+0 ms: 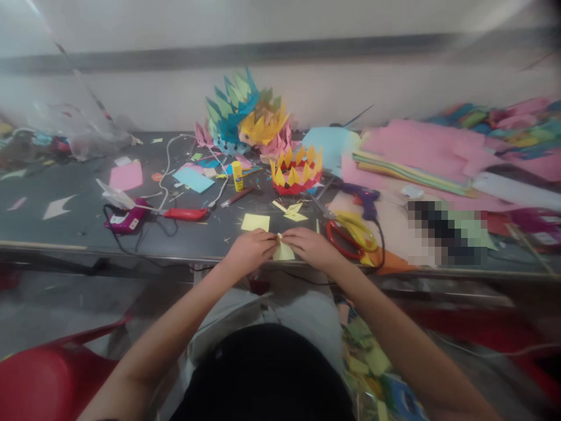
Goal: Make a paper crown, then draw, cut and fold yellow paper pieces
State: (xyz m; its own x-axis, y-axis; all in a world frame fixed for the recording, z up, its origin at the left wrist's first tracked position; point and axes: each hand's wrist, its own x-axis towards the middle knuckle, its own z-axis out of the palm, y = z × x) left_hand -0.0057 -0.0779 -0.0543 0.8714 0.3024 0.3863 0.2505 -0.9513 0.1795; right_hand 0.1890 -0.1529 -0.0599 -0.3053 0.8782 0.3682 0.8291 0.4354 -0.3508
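Between my two hands, at the front edge of the dark table, is a small pale yellow paper [284, 251] with a pointed, folded top. My left hand [253, 250] pinches its upper left side. My right hand [310, 245] has its fingers closed on the upper right side. The two hands' fingertips nearly meet at the paper's tip. Just behind my left hand lies a flat yellow square [255, 222]. Folded yellow pieces [294, 211] rest behind my right hand. Red and yellow scissors [350, 237] are to the right of my right hand.
Behind stand a red and yellow paper crown [298, 178], a yellow glue stick [237, 176] and stacked colourful paper crowns [245, 117]. A red cutter [186, 214] lies left; a glue gun [362, 196] and pink sheets [421, 146] are right. A red chair [52, 380] stands lower left.
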